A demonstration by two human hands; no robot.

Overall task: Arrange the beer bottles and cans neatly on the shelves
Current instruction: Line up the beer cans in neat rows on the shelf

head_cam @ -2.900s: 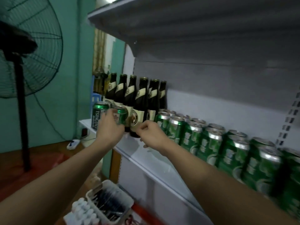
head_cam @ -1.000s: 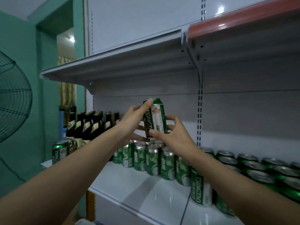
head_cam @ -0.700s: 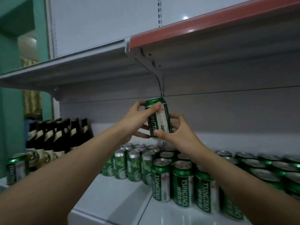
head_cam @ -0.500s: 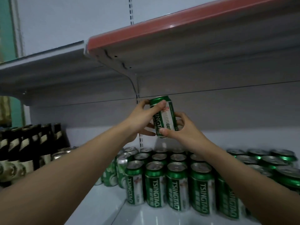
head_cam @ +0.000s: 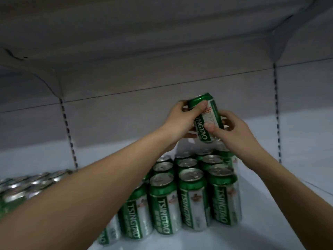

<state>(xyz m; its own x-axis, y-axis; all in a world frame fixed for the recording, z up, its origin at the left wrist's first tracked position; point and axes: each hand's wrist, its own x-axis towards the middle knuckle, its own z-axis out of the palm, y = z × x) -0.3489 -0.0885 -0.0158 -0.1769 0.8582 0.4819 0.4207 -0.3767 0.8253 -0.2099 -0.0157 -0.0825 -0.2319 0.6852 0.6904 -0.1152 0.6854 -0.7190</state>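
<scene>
A white shelf (head_cam: 288, 210) fills the lower frame under a grey upper shelf (head_cam: 162, 33). At centre, the left hand (head_cam: 182, 121) and right hand (head_cam: 234, 130) both grip a tilted green Tsingtao can (head_cam: 207, 118) above rows of standing cans (head_cam: 191, 195)

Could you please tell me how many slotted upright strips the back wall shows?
2: one slotted upright strip left of the held Tsingtao can, another at far right. Others may be out of view.
</scene>
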